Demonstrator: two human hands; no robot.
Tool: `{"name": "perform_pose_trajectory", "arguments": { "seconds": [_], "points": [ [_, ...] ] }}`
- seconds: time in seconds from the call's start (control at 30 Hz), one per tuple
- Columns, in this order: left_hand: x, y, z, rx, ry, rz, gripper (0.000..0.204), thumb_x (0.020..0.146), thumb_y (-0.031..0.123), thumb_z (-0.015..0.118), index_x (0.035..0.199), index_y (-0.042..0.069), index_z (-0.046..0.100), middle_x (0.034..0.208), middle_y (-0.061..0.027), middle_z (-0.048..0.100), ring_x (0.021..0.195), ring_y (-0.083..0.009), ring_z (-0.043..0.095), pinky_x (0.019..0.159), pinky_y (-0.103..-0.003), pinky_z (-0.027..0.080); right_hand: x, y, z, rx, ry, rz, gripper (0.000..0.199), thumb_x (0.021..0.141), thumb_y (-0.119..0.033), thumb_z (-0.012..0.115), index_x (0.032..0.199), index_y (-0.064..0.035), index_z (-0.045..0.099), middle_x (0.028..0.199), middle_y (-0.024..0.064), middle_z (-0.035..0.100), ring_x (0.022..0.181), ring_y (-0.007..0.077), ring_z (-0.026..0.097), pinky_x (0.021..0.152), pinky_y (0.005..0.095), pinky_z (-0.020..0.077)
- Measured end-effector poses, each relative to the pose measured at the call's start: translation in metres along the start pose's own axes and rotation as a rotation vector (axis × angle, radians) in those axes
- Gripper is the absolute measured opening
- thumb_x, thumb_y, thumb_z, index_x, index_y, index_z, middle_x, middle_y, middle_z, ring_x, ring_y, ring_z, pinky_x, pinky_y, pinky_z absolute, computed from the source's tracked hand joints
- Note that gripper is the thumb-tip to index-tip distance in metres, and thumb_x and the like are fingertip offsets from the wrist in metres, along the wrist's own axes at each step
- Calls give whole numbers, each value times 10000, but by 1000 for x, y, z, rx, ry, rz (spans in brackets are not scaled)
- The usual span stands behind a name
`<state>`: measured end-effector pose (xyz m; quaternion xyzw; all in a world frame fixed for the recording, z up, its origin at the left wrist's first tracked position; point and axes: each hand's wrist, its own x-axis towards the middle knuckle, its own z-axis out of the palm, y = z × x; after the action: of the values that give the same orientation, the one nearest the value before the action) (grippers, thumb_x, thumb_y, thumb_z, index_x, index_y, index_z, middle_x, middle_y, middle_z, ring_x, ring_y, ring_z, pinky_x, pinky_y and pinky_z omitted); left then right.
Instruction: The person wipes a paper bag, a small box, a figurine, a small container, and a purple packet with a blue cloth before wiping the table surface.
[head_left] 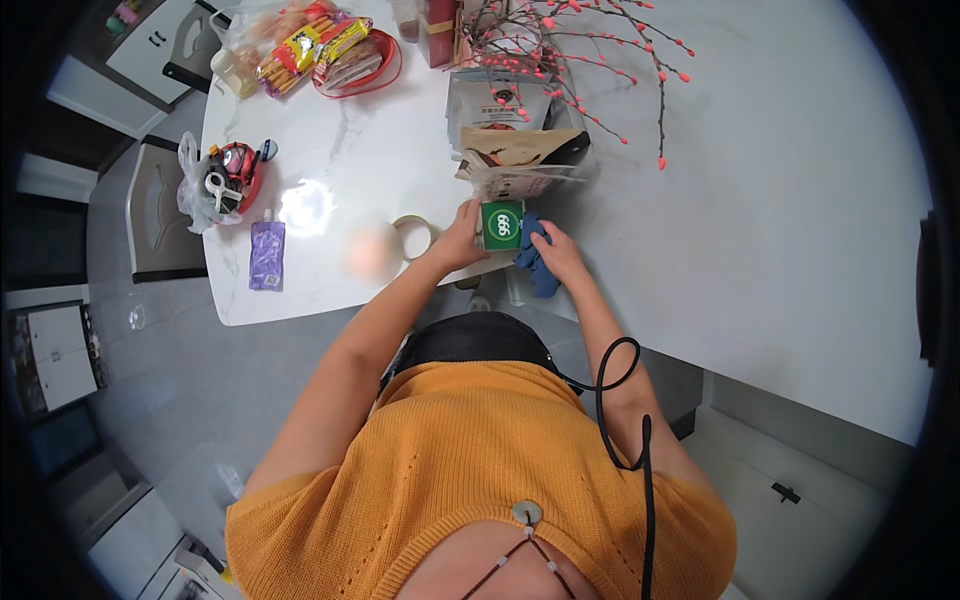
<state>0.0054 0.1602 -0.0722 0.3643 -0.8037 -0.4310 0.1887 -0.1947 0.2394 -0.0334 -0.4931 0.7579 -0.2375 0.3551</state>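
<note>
A green box (492,238) with a round emblem stands at the table's near right edge. Against its left side my left hand (462,238) is closed, gripping it. My right hand (561,250) is closed on a blue cloth (540,262), which touches the box's right side and hangs down a little. Just left of my left hand lies a roll of tape (413,238). Behind the box stand several upright bags, among them a brown paper pouch (520,146) and a grey-white pouch (490,100).
The white marble table (330,270) carries a purple pouch (267,256), a red basket (255,190) of small items, and snack packs (320,50) at the far left. Branches with pink buds (600,70) reach over the far right. A black cord (603,385) hangs by my right arm.
</note>
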Motion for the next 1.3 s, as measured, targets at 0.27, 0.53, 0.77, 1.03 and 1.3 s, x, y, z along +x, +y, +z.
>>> {"name": "perform_pose_trajectory", "arguments": {
  "seconds": [0.27,0.53,0.77,1.03,1.3],
  "points": [
    [-36,9,-13,-124,-73,-116,922,536,164,761,1240,-38,201,1211,-255,341,1103,-375,408,905,-371,386,-11,9,22,165,-76,-36,351,817,-254,515,1103,-50,511,941,149,606,858,253,582,756,319,441],
    [-56,26,-35,-25,49,-34,893,534,222,736,1238,3,233,1210,-220,357,1064,-370,440,854,-381,418,-31,-25,13,363,-50,-50,298,805,-187,545,1068,-47,538,948,129,596,833,238,569,758,301,435],
    [-61,34,-54,-55,164,3,807,547,221,726,1186,-3,286,1176,-218,377,1039,-374,448,835,-380,421,-60,-94,5,-328,134,-795,307,669,-164,652,974,-161,611,1108,72,533,979,261,486,779,336,454],
    [-67,49,-64,-88,235,134,787,521,154,715,1171,-14,303,1112,-233,389,1054,-381,406,879,-375,384,-45,-115,27,-324,337,-682,285,713,-167,613,990,-103,595,1114,39,539,907,258,498,739,339,454],
    [-69,42,-65,-42,293,241,770,518,155,714,1160,-20,326,1103,-223,404,1038,-381,409,892,-381,366,-65,-123,29,-250,177,-908,333,658,-128,642,987,-109,595,1108,62,545,903,279,497,756,333,450]
  ]
}}
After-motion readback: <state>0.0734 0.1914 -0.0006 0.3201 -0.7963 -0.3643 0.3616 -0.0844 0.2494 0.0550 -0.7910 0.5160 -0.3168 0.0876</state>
